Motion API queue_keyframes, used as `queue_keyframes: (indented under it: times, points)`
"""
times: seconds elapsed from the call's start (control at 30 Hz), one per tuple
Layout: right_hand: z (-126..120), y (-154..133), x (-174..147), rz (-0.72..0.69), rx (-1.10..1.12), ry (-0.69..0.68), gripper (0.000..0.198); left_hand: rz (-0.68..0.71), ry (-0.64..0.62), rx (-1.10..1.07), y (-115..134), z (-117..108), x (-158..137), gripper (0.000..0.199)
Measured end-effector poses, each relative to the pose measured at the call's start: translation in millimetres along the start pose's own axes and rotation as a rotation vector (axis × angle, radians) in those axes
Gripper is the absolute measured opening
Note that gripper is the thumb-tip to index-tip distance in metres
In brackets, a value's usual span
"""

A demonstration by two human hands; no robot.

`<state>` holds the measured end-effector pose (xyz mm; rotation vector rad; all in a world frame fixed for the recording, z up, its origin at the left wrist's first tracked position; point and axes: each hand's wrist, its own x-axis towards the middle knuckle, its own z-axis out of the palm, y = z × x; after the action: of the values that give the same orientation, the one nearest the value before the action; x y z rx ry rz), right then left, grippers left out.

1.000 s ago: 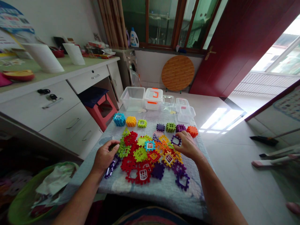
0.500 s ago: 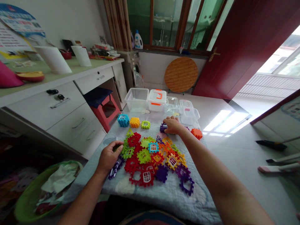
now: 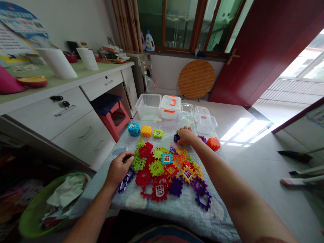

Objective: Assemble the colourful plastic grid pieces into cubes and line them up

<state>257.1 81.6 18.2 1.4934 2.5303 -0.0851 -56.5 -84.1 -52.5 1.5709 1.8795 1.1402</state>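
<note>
Right hand [image 3: 186, 136] moved, at one indigo stack [image 3: 176, 138], one blue stack [image 3: 134, 129] — leftmost

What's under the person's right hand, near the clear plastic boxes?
At the left edge of the right hand, some dark purple, notch-edged plastic shows. The hand covers the rest, so its full shape, and anything else beneath the palm, can't be seen.
</note>
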Motion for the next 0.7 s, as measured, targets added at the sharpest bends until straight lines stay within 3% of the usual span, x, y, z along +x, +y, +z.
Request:
queue_keyframes:
  times: [0.7]
  points:
    - [-1.5, -4.9, 0.5, -0.004, -0.018, 0.003, 0.043, 0.001, 0.005, 0.001, 3.6, -0.8, -1.0, 0.032]
